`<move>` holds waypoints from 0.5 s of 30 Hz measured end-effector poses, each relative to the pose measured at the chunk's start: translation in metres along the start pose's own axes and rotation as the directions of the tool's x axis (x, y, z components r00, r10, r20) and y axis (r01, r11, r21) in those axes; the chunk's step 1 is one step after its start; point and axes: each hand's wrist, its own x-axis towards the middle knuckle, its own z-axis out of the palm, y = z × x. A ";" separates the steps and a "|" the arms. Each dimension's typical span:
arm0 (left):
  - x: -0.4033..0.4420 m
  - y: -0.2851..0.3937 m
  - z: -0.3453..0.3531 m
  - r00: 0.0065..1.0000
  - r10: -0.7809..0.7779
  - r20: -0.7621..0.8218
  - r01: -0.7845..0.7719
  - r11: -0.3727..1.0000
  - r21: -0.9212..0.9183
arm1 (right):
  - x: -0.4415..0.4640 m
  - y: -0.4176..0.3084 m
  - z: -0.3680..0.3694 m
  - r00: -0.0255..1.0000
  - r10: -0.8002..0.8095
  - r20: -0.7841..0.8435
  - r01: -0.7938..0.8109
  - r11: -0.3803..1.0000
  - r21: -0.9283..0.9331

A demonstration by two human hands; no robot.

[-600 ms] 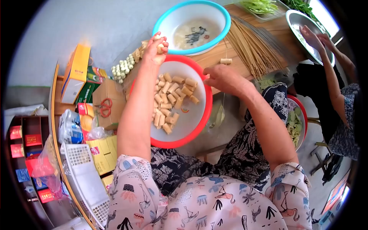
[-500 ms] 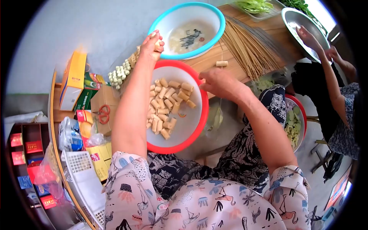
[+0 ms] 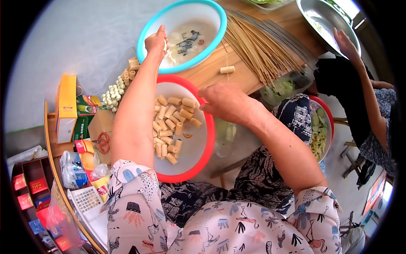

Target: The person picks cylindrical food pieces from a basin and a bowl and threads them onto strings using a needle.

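Left hand (image 3: 156, 44) over blue-rimmed basin (image 3: 219, 37), right hand (image 3: 227, 100) (bare) beside red-rimmed basin (image 3: 210, 134)

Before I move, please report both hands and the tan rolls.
Left hand closed on pale piece over blue-rimmed basin. Right hand by red-rimmed basin, grip unclear. Tan rolls inside that basin; left forearm crosses above.

A wooden table (image 3: 244, 81) carries skewers (image 3: 259, 47), blue-rimmed basin (image 3: 223, 22).

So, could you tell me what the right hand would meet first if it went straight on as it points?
The right hand would probably meet the red basin's rim, which it overlaps in view, though its height above the rim is unclear.
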 end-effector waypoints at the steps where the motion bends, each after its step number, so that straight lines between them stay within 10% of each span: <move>1: 0.000 -0.001 0.001 1.000 -0.009 -0.004 0.009 1.000 0.003 | 0.000 0.000 0.000 1.000 -0.013 -0.001 0.013 1.000 0.014; 15: 0.012 -0.021 0.011 0.999 -0.014 -0.045 0.017 0.998 0.061 | -0.002 0.003 0.003 0.994 -0.090 -0.065 0.091 0.996 0.012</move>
